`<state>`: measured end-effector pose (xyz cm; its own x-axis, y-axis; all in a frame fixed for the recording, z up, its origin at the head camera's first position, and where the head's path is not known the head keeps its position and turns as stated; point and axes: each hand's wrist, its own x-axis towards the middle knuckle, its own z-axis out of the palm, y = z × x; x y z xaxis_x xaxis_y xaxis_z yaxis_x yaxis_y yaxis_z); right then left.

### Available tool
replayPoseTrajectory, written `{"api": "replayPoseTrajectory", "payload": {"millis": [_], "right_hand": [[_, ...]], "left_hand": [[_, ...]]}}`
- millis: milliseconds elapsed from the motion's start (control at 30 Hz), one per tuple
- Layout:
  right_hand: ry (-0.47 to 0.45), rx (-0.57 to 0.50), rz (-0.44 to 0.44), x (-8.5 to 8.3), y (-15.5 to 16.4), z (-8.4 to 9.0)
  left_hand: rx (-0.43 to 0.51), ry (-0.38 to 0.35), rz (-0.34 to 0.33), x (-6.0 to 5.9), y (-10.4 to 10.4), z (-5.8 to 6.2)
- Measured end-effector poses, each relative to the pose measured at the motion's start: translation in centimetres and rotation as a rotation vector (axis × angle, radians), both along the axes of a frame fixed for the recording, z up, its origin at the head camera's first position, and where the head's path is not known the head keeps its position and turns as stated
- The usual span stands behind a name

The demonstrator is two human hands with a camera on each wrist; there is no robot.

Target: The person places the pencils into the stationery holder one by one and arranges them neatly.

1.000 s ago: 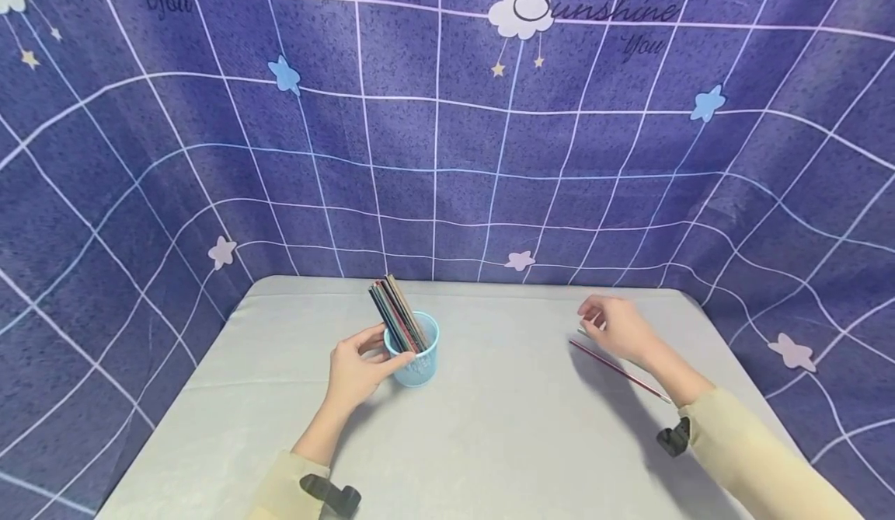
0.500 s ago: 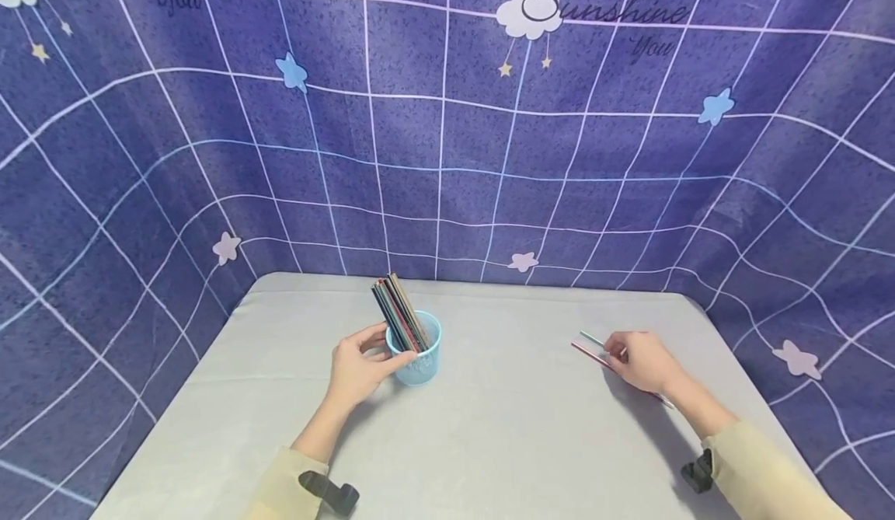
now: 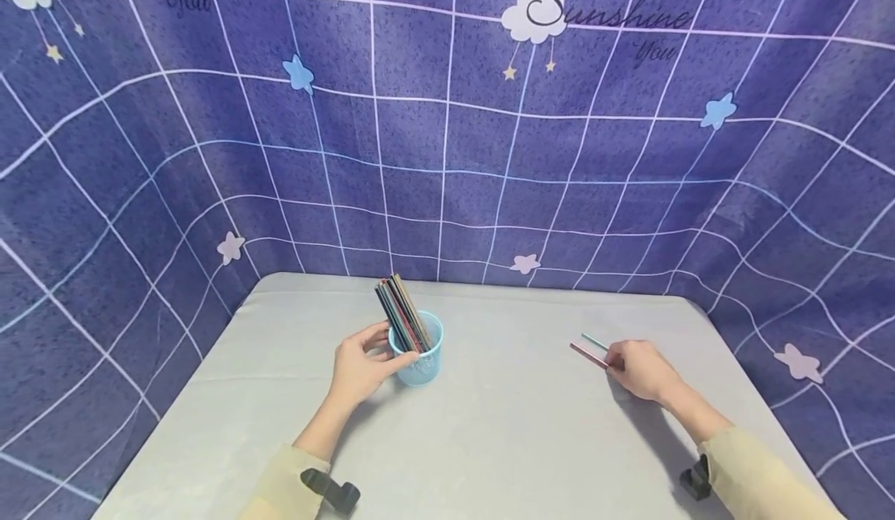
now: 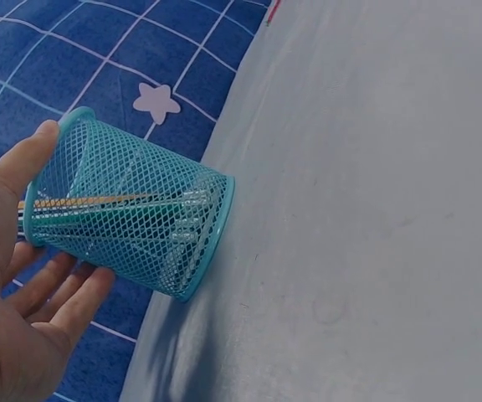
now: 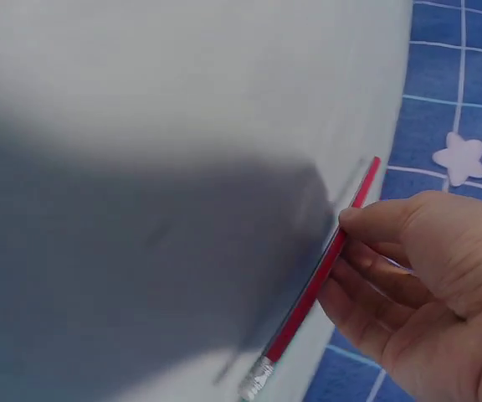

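A light-blue mesh pencil cup stands left of the table's middle, with a bundle of pencils leaning left out of it. My left hand holds the cup, thumb over its near rim and fingers around the far side; the left wrist view shows the thumb at the rim. On the right, my right hand pinches a red pencil between thumb and fingers, its silvery end towards me. A green pencil lies just beyond, partly hidden by that hand.
A pale cloth covers the table. Behind and at both sides hangs a purple-blue curtain with a grid, stars and clouds. A dark strap sits on each sleeve cuff.
My right hand has come down and towards me, from above the pencils onto the red one, and now pinches it. The left hand keeps its hold on the cup.
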<state>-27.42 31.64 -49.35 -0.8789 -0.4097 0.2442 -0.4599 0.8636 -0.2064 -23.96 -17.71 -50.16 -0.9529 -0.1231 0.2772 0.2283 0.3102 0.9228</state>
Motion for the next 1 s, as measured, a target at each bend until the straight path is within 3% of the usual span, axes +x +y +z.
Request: {"api": "replayPoseTrajectory", "payload": {"millis": [167,433,667,833,1000], "right_hand": [[-0.025,-0.098,0.022,-1.1,-1.4,2.2],[-0.076,-0.318,-0.022,-1.6,-6.1,6.7],[-0.133,-0.617,0.119,-0.9,-12.1,9.7],[-0.070,-0.780,0.199,-0.4,-15.9,11.5],[-0.013,-0.844,0.264,-0.1,-18.9,12.2]], "left_hand": [[-0.009,-0.016,-0.002,0.1,-0.1,0.1],[-0.025,-0.020,-0.009,0.0,0.0,0.2],[-0.026,-0.049,-0.006,0.2,-0.1,0.0],[-0.033,-0.040,-0.011,0.0,0.0,0.3],[-0.042,-0.034,-0.008,0.1,0.0,0.4]]}}
